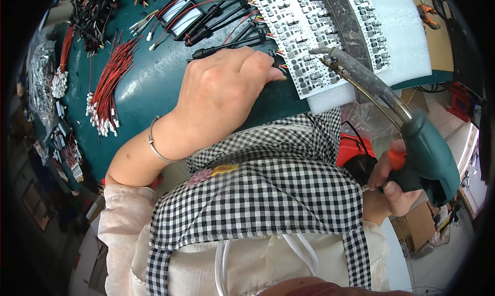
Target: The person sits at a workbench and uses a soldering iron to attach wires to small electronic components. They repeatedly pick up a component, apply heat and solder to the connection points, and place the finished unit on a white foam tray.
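At right, the right hand (398,198) gripped a soldering gun (430,151). Upper centre, the left hand (219,84) curled, its hold hidden.

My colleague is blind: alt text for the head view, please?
A person's right hand grips a green soldering gun pointed toward white circuit boards; the left hand is over a green table beside black cables.

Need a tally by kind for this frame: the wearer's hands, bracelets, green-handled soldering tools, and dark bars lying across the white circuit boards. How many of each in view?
Hands: 2 (left hand, right hand)
Bracelet: 1
Green-handled soldering tool: 1
Dark bar: 1
Total: 5
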A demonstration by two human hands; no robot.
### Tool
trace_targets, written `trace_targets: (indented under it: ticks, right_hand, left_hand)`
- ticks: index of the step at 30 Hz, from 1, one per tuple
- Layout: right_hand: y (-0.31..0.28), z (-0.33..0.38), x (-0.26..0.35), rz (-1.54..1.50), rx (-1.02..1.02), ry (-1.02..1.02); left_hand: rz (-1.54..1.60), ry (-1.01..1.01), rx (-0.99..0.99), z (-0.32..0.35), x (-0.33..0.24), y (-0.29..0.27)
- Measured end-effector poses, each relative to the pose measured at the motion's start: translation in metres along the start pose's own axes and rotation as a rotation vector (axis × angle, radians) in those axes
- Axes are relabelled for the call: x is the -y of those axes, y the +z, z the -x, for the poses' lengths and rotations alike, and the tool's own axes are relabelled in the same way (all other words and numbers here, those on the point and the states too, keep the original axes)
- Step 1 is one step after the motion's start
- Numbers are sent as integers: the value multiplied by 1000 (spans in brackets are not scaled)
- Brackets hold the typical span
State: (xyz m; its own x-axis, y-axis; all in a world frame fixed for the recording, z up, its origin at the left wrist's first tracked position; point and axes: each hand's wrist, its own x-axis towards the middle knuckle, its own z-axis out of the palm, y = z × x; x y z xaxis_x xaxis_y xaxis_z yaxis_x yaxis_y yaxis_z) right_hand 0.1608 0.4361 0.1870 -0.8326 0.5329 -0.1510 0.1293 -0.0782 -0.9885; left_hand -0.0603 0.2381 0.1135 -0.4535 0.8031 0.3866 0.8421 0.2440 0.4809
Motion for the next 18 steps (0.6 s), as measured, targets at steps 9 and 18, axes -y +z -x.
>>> trace_targets:
  ticks: [9,18]
  right_hand:
    - [6,5,-4,46,-120,40]
    - [21,7,-6,88,-209,104]
  left_hand:
    - [30,-10,1,1,0,0]
    - [-7,0,22,3,0,0]
